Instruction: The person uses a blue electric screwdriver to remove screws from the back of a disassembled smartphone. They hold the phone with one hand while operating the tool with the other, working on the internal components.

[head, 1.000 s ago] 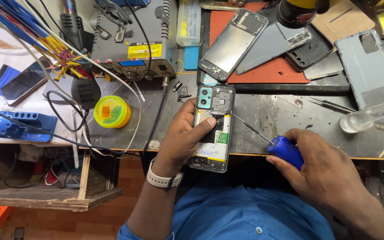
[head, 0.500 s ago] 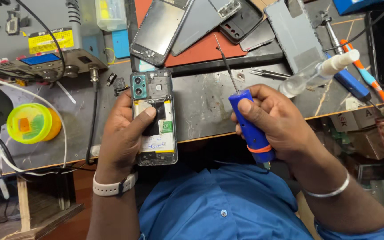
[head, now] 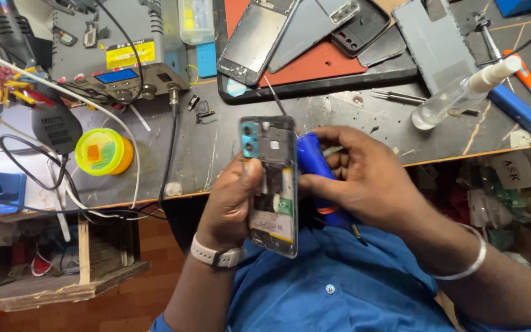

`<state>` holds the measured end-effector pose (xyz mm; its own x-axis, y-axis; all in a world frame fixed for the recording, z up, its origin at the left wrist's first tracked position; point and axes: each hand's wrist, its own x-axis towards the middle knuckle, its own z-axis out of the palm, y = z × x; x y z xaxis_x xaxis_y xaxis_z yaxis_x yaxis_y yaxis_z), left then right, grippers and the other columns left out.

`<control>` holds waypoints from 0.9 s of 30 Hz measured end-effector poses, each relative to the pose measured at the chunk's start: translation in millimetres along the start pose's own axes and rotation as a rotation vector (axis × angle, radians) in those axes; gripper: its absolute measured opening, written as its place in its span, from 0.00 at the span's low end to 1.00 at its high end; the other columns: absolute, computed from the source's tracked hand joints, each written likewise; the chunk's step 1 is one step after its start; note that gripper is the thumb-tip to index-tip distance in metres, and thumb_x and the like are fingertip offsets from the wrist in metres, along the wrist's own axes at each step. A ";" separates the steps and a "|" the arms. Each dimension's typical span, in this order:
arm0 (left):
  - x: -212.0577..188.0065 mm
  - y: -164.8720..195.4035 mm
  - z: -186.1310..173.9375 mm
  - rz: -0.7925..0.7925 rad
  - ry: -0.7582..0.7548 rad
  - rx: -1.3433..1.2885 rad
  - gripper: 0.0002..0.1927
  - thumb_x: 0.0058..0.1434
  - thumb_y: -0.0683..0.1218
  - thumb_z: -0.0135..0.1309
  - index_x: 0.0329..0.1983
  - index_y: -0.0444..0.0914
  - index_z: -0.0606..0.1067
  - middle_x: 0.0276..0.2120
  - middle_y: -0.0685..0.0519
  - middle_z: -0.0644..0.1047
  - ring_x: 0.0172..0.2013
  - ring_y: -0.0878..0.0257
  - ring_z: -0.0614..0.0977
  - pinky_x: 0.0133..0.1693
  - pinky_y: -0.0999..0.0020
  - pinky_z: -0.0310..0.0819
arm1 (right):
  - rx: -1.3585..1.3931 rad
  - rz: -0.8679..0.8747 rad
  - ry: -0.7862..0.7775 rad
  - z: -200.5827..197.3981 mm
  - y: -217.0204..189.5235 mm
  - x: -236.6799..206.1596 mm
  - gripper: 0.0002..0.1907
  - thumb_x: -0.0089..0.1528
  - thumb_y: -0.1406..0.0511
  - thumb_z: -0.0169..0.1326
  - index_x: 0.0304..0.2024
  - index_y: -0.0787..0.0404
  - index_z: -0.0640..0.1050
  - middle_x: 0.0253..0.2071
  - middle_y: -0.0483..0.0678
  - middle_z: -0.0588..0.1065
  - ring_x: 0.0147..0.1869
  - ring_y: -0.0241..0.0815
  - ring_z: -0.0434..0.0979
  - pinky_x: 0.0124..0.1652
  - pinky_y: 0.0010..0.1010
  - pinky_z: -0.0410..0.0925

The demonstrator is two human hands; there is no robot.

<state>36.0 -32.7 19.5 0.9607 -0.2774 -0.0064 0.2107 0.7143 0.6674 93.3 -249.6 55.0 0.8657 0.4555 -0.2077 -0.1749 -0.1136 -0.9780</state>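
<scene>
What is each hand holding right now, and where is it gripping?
The left hand grips the opened phone by its long edges near the middle. The right hand wraps the blue screwdriver around its handle.

A scratched, dark grey metal-topped bench [head: 364,132] carries everything here. At its far middle lies a black tray with a red mat [head: 321,64], holding several stripped phone frames and back covers. Just right of the tray, a grey rectangular phone back panel [head: 434,40] lies flat, and a clear plastic squeeze bottle with a white nozzle [head: 459,95] lies on its side near thin metal tweezers [head: 394,96]. A blue-handled screwdriver [head: 514,110] rests near the right edge. To the left sit a round yellow-green tin [head: 102,152] and a grey soldering station box [head: 118,49], with black and white cables trailing over the bench front.
</scene>
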 end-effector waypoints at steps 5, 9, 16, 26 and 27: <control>5.1 -10.6 5.4 0.045 -0.013 -0.031 0.31 0.78 0.57 0.50 0.72 0.29 0.64 0.57 0.44 0.75 0.54 0.58 0.79 0.59 0.59 0.75 | -0.668 -0.301 0.094 18.6 -32.2 -6.3 0.31 0.51 0.66 0.70 0.55 0.64 0.75 0.47 0.51 0.76 0.46 0.40 0.82 0.45 0.30 0.76; 13.1 -8.9 -5.3 -0.025 -0.091 -0.507 0.30 0.72 0.60 0.47 0.67 0.34 0.66 0.58 0.41 0.77 0.55 0.47 0.81 0.56 0.47 0.78 | -0.317 -0.444 0.094 11.5 -51.6 -34.8 0.30 0.55 0.64 0.64 0.58 0.66 0.72 0.54 0.53 0.74 0.55 0.43 0.79 0.53 0.31 0.73; 9.6 -5.8 -13.0 0.222 0.060 -0.406 0.28 0.77 0.58 0.46 0.68 0.33 0.66 0.55 0.39 0.77 0.53 0.43 0.82 0.53 0.42 0.80 | -0.850 -0.815 0.339 24.7 -5.8 -69.0 0.20 0.53 0.62 0.68 0.44 0.66 0.78 0.37 0.53 0.79 0.38 0.49 0.81 0.39 0.33 0.74; 5.9 -15.3 9.1 0.319 0.092 -0.291 0.15 0.79 0.52 0.44 0.64 0.42 0.67 0.53 0.42 0.77 0.51 0.47 0.83 0.49 0.42 0.82 | -0.833 -0.956 0.404 27.5 9.9 -59.5 0.07 0.59 0.73 0.64 0.38 0.70 0.79 0.31 0.52 0.78 0.30 0.45 0.79 0.31 0.32 0.72; 6.2 -14.7 9.5 0.334 0.079 -0.283 0.15 0.80 0.51 0.44 0.65 0.43 0.67 0.53 0.42 0.77 0.52 0.47 0.83 0.50 0.42 0.82 | -0.826 -0.919 0.403 28.8 8.6 -59.4 0.07 0.59 0.73 0.65 0.38 0.70 0.80 0.31 0.52 0.79 0.29 0.44 0.80 0.30 0.32 0.71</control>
<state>37.1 -51.1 16.8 0.9931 0.0405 0.1104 -0.0828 0.9074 0.4121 26.9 -252.2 58.4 0.6183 0.3770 0.6897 0.7680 -0.4764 -0.4280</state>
